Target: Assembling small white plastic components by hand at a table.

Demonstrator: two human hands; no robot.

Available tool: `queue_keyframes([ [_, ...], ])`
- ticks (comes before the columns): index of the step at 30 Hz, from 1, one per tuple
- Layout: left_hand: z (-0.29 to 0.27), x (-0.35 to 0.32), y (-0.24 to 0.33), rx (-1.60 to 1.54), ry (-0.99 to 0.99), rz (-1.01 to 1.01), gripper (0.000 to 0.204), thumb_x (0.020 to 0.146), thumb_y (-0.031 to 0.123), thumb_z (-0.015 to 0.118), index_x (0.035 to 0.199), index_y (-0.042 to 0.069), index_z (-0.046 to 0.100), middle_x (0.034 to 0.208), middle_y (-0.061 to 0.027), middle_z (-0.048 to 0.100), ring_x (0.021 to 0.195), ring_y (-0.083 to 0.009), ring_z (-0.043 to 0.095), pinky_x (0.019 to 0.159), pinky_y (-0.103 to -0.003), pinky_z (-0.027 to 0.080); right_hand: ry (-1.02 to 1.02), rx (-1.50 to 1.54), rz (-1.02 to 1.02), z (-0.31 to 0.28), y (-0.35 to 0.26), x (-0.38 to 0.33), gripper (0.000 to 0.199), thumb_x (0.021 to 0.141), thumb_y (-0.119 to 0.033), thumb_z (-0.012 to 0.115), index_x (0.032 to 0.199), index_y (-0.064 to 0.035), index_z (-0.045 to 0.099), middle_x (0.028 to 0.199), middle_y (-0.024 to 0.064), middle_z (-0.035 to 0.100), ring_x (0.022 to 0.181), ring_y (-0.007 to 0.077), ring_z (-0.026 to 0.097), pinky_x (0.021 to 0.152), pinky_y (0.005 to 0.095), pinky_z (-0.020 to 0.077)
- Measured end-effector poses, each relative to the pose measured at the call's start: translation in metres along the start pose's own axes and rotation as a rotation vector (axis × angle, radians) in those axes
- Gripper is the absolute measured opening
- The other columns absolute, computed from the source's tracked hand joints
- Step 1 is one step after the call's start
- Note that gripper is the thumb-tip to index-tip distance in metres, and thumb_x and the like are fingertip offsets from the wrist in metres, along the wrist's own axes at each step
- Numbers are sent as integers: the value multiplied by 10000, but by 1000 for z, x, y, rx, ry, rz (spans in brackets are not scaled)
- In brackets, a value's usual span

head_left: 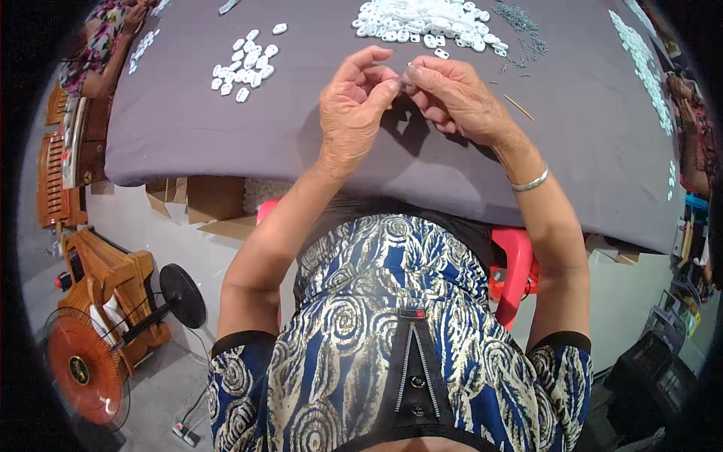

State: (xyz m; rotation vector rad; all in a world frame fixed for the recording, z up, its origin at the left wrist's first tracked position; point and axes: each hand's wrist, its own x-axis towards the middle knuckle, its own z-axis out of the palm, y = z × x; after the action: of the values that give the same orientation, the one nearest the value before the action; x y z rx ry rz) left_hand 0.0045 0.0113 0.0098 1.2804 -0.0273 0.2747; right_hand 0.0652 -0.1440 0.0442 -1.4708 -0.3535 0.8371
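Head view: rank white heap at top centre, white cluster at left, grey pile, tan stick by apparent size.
1. White heap, cut by the top edge
2. White cluster
3. Grey pile
4. Tan stick

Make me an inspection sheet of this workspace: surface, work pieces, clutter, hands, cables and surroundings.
Surface: table covered with a greyish-purple cloth.
Work pieces: large heap of white pieces at the far side, smaller white group to its left, grey screw-like pieces to its right.
Clutter: thin wooden stick beside the right hand.
Hands: left hand and right hand close together, fingers curled; anything between them is too small to identify.
Cables: dark cord on the floor, near a white socket block.
Surroundings: orange fan lower left, cardboard box under the table, pink-red chair.
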Motion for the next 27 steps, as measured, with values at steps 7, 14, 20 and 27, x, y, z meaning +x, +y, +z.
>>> queue_keyframes([
  [7, -2, 0, -2, 38, -17, -16, 358, 834, -34, 581, 1182, 10, 509, 872, -17, 568, 750, -57, 529, 647, -178, 441, 76, -316, -253, 0, 9, 7, 242, 887, -255, 556, 767, -47, 587, 615, -46, 494, 551, 40, 446, 493, 206, 366],
  [14, 1, 0, -2, 57, -5, -37, 352, 828, -24, 596, 1167, 20, 514, 833, -19, 586, 717, -52, 558, 618, -179, 461, 152, -341, -307, -4, 18, 12, 220, 921, -241, 532, 789, -69, 566, 622, -69, 453, 525, 7, 383, 452, 179, 301],
  [20, -1, 1, -2, 38, 49, -41, 356, 823, -7, 616, 1159, 16, 501, 834, -36, 600, 701, -64, 575, 597, -185, 474, 117, -396, -348, -6, 13, 9, 197, 885, -213, 557, 861, -18, 568, 671, 8, 554, 634, 68, 485, 563, 249, 422],
  [27, -1, 0, -5, 63, 41, -29, 361, 818, -18, 615, 1156, 14, 492, 830, -34, 596, 703, -65, 572, 602, -184, 477, 144, -507, -444, -3, 20, 13, 183, 895, -194, 532, 889, -12, 550, 685, 65, 573, 642, 106, 524, 593, 286, 444],
])
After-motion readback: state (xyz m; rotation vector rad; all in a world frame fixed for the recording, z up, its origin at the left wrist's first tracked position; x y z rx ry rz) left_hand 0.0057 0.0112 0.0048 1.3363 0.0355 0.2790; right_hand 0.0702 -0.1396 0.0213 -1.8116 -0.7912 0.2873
